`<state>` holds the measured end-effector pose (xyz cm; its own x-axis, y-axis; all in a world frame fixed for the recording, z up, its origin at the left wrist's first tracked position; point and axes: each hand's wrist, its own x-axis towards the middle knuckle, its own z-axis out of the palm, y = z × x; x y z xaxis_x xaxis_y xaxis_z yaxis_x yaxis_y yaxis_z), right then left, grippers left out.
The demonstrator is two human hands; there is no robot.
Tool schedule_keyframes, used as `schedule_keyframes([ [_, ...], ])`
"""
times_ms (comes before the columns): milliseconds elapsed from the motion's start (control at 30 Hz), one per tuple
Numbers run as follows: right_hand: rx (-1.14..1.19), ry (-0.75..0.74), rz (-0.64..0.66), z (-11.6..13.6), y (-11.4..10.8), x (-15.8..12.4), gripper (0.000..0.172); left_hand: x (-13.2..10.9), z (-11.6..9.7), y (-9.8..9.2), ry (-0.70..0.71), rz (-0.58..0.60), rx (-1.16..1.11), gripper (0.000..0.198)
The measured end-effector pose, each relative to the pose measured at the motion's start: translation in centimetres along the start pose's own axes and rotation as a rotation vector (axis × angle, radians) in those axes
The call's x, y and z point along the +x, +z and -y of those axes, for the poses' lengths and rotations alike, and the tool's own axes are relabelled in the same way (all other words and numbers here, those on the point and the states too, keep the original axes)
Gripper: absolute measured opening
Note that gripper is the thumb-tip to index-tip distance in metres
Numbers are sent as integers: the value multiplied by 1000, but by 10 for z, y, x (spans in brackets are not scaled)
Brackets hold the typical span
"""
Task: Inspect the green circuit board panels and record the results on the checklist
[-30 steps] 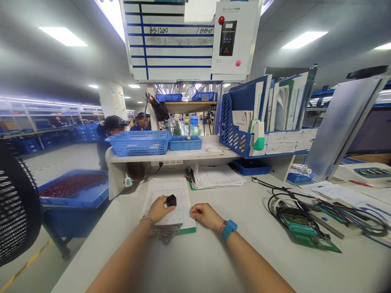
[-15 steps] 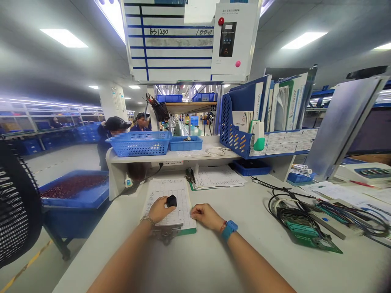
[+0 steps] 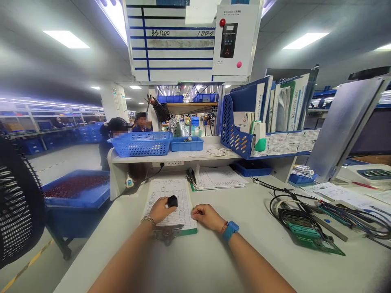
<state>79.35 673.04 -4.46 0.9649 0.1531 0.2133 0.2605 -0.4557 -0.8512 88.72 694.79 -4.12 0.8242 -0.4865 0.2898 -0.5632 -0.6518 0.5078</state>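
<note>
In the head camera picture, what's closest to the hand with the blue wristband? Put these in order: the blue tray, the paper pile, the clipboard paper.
From the right hand:
1. Clipboard paper, just to its left on the desk.
2. Paper pile, ahead on the desk.
3. Blue tray, farthest, up on the shelf.

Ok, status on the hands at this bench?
Left hand gripping black block on sheet. Right hand curled at sheet's edge, nothing visible held. Clipboard clip just below left hand.

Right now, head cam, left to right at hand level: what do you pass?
Black mesh chair back → blue bin of dark red parts → left hand → small black object → right hand → blue wristband → green circuit board
</note>
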Motion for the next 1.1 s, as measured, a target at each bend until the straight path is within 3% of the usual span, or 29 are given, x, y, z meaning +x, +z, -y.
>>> schedule_keyframes([
  [1100, 2, -2, 8, -2, 0, 0, 13, 0, -1, -1, -9, 3, 2, 33],
])
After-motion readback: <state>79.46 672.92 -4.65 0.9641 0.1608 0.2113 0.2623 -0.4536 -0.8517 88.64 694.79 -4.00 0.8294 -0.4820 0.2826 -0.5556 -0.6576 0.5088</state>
